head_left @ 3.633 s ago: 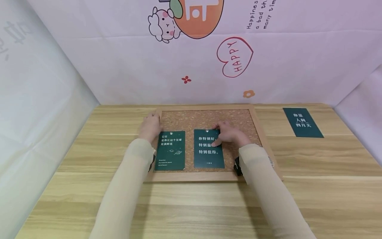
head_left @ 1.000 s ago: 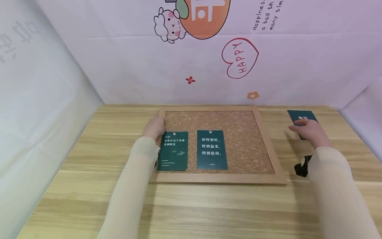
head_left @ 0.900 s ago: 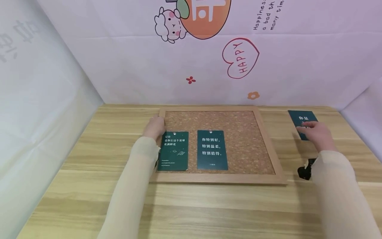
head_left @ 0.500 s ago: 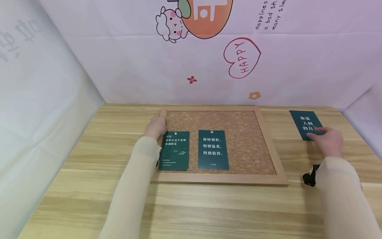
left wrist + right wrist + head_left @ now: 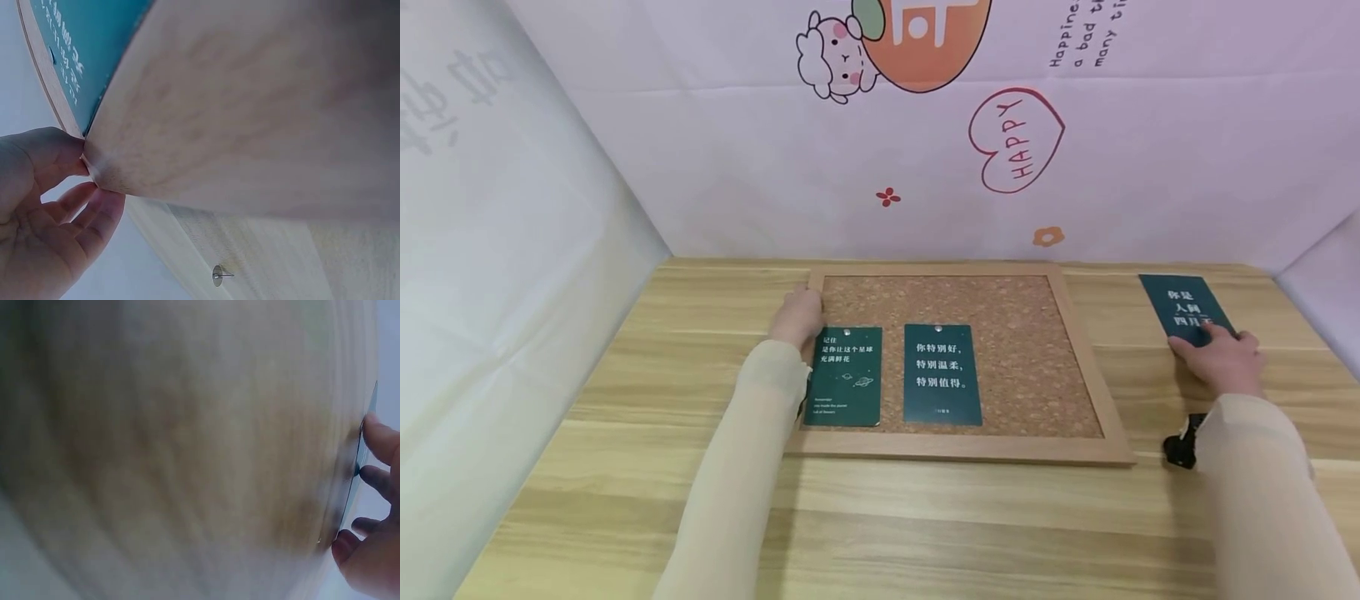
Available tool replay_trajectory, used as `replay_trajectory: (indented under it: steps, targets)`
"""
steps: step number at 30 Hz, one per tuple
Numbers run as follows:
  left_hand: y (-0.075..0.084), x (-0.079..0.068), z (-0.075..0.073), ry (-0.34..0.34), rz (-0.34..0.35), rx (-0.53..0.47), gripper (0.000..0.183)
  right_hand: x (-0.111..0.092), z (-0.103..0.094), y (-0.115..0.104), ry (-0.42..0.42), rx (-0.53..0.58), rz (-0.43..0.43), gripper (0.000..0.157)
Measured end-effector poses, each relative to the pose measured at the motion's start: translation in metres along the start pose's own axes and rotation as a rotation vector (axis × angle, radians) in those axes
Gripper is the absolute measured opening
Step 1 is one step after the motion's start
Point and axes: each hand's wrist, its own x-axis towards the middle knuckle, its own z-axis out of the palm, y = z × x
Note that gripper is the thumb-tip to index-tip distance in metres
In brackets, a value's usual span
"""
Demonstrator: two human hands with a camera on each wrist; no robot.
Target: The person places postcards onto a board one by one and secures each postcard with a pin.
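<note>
My left hand (image 5: 798, 317) grips the left edge of a wood-framed corkboard (image 5: 1015, 358); in the left wrist view its thumb and fingers (image 5: 103, 212) pinch the frame. Two dark green cards with white print, a left card (image 5: 842, 392) and a middle card (image 5: 942, 392), lie on the cork, each with a pin at its top edge. A third green card (image 5: 1183, 300) lies on the table right of the board. My right hand (image 5: 1225, 362) holds its lower end, thumb at the left edge, an index finger on its face. In the right wrist view, the fingers (image 5: 378, 440) span the card (image 5: 350, 494).
A thumbtack (image 5: 217, 275) lies on the wooden table in the left wrist view. Behind the table (image 5: 880, 525) hangs a white printed cloth (image 5: 760, 167), with more white cloth at the left side. A black wrist camera (image 5: 1182, 450) shows under the right sleeve.
My right hand has left the middle card, moved right to the third card and come down on its lower end. My left hand keeps its place at the board's left edge.
</note>
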Motion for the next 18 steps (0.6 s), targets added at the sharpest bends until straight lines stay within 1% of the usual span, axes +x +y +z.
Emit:
replay_trajectory:
  steps: [3, 7, 12, 18]
  targets:
    - [0.0009, 0.0, -0.0004, 0.002, 0.0, 0.01, 0.029, 0.0015, -0.0005, 0.0005, -0.021, -0.01, 0.011, 0.085]
    - [0.0014, 0.0003, 0.0001, 0.003, -0.008, 0.008, 0.033, 0.0027, -0.0012, 0.001, -0.004, -0.013, 0.027, 0.086]
    - [0.0011, 0.0004, 0.0008, 0.004, -0.007, -0.011, 0.03, 0.0019, -0.0034, 0.0024, 0.017, -0.006, 0.051, 0.086]
    - [0.0, 0.0009, 0.0016, 0.009, -0.008, -0.019, 0.033, -0.0023, -0.0075, 0.0014, -0.025, 0.013, 0.084, 0.091]
